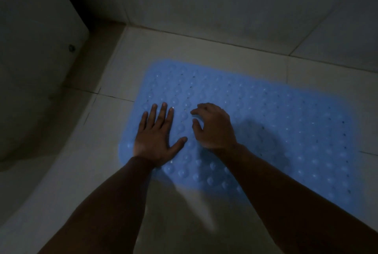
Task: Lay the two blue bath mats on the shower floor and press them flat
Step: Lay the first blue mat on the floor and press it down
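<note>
One blue bath mat (266, 122) with round bumps and small holes lies spread on the pale tiled shower floor (114, 171), running from the middle to the right edge of view. My left hand (157, 137) lies flat on the mat's left end, fingers straight and spread. My right hand (212, 126) is just to its right on the mat, fingers curled downward with the tips at the surface, holding nothing. A second mat is not in view.
A tiled wall (225, 4) stands behind the mat, meeting the floor in a dark grout line. A rounded white fixture (34, 69) with a small bolt fills the left side. The room is dim.
</note>
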`<state>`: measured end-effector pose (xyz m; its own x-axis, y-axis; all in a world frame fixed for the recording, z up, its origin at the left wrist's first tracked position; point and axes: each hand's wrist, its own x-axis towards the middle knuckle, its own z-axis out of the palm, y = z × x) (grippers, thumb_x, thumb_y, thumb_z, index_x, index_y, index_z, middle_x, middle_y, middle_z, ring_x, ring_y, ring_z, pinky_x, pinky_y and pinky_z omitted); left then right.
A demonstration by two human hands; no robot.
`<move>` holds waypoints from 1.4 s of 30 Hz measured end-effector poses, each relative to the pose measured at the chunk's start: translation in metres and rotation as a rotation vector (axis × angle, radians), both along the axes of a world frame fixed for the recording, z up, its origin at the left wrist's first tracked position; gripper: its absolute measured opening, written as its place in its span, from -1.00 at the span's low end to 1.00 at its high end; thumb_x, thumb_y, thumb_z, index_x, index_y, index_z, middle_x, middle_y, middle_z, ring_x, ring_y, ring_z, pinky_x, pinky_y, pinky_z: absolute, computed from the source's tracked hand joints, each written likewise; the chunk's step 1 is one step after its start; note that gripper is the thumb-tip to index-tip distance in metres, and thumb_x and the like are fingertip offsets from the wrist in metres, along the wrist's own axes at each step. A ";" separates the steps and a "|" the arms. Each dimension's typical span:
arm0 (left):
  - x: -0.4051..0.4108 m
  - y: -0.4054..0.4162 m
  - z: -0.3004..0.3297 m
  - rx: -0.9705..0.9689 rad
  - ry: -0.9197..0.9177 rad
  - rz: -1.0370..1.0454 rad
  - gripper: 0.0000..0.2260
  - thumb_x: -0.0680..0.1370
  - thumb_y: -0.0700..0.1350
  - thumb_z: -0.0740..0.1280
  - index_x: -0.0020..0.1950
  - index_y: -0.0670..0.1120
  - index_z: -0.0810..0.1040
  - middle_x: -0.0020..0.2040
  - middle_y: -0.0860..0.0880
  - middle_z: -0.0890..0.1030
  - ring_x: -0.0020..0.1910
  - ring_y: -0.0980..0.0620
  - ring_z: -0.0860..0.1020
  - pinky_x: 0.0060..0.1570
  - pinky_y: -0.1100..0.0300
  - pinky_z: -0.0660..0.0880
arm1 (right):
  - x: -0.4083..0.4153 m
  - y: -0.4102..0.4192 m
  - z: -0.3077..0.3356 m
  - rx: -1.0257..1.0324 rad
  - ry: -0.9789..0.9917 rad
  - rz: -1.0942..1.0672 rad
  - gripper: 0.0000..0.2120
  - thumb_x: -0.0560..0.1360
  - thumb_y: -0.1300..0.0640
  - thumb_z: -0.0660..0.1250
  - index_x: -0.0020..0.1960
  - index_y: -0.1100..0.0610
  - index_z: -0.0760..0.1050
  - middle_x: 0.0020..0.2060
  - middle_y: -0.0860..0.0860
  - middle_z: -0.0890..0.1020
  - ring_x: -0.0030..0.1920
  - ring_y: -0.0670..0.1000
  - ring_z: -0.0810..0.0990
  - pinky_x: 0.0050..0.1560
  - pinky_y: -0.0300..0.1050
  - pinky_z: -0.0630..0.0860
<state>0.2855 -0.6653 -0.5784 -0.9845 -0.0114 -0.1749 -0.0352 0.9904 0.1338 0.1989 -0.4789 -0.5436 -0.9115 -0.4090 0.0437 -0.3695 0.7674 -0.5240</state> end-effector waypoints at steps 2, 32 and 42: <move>-0.004 -0.004 0.011 0.076 -0.066 -0.001 -0.24 0.58 0.38 -0.05 0.67 0.01 -0.07 0.68 -0.03 -0.11 0.65 -0.08 -0.20 0.61 -0.10 -0.12 | 0.009 0.000 -0.003 0.007 0.000 0.005 -0.68 0.45 -0.01 0.26 0.12 0.01 0.64 0.15 0.02 0.65 0.19 0.09 0.61 0.18 0.15 0.53; -0.030 -0.110 0.098 0.260 0.350 0.496 -0.66 0.61 -0.11 0.20 0.33 -0.19 0.56 0.24 -0.28 0.60 0.30 -0.34 0.49 0.29 -0.21 0.46 | 0.023 -0.136 0.065 0.079 -0.488 0.374 -0.56 0.58 0.09 0.32 0.44 0.16 0.46 0.44 0.17 0.47 0.43 0.19 0.43 0.42 0.03 0.35; -0.140 0.097 0.162 0.372 0.153 0.048 -0.56 0.63 0.01 0.24 0.49 -0.07 0.45 0.40 -0.21 0.51 0.44 -0.26 0.39 0.35 -0.19 0.41 | -0.098 0.187 0.161 0.339 -0.285 -0.188 -0.57 0.60 0.02 0.28 0.45 0.06 0.45 0.45 0.11 0.46 0.45 0.14 0.42 0.44 -0.06 0.34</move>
<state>0.1457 -0.5683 -0.4166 -0.9994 -0.0217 -0.0273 -0.0323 0.8712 0.4899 0.1010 -0.2917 -0.3829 -0.9274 -0.1841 -0.3257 -0.0861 0.9522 -0.2930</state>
